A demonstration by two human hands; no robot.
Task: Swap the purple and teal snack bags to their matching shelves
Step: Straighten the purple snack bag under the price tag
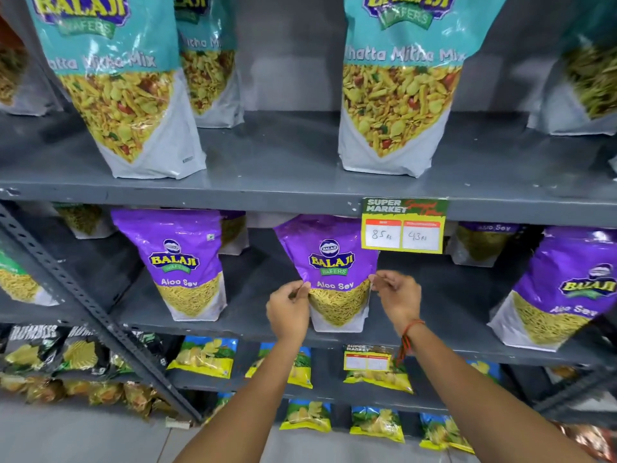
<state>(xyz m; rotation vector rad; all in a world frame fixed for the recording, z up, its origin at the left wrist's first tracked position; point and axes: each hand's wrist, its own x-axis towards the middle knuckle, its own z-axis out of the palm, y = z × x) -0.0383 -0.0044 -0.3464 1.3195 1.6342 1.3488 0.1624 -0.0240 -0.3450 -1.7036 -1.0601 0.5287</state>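
Note:
A purple Aloo Sev bag [334,262] stands upright on the middle shelf [253,324]. My left hand [288,307] pinches its left edge and my right hand [397,295] pinches its right edge. Two more purple bags stand on the same shelf, one to the left [180,259] and one at the far right [564,289]. On the upper shelf [267,192] stand teal Khatta Mitha Mix bags, one at the left [123,85] and one right of centre [397,85]. Between those two teal bags is a gap.
A yellow price tag [404,227] hangs from the upper shelf's edge just above my right hand. A slotted grey upright [83,305] runs diagonally at the left. Lower shelves hold blue-yellow chip packs [203,359] and black packs [33,349].

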